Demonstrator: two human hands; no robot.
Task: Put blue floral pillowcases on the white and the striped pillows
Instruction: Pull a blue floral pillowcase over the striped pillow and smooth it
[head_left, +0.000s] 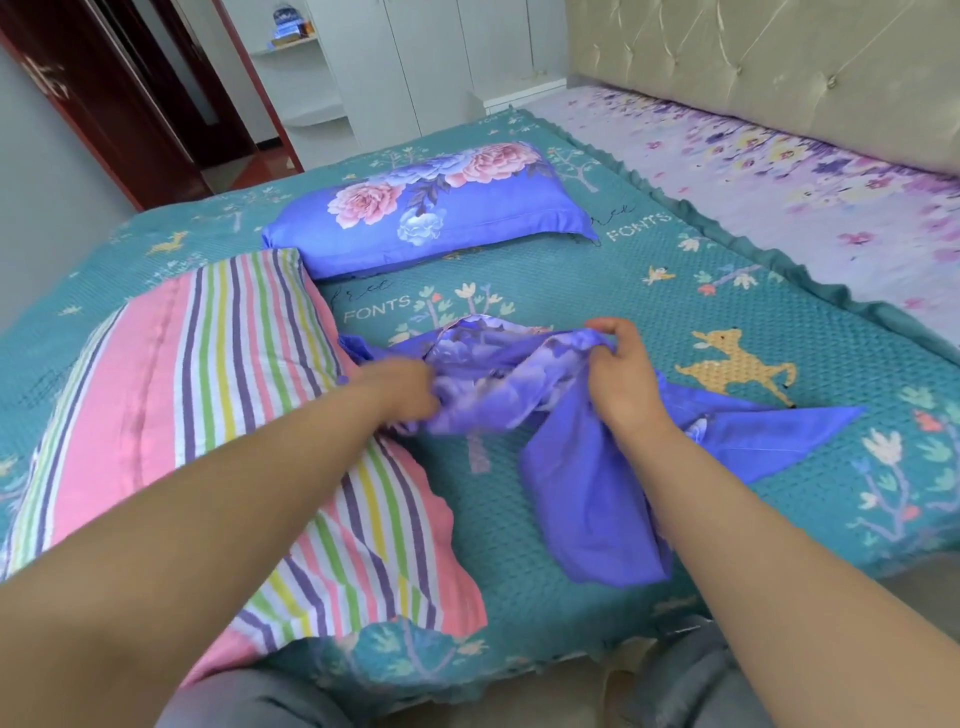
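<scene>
Hands meet over a crumpled blue floral pillowcase lying on the teal bedspread near the middle of the bed. The left hand, somewhat blurred, has its fingers curled into the bunched cloth at the left end, while the right hand pinches a raised fold of the same cloth between thumb and fingers. A plain blue part of the pillowcase trails toward the near edge of the bed. The striped pillow lies bare just left of it, under the left forearm. Farther back rests a pillow already in a blue floral case, apart from the rest.
</scene>
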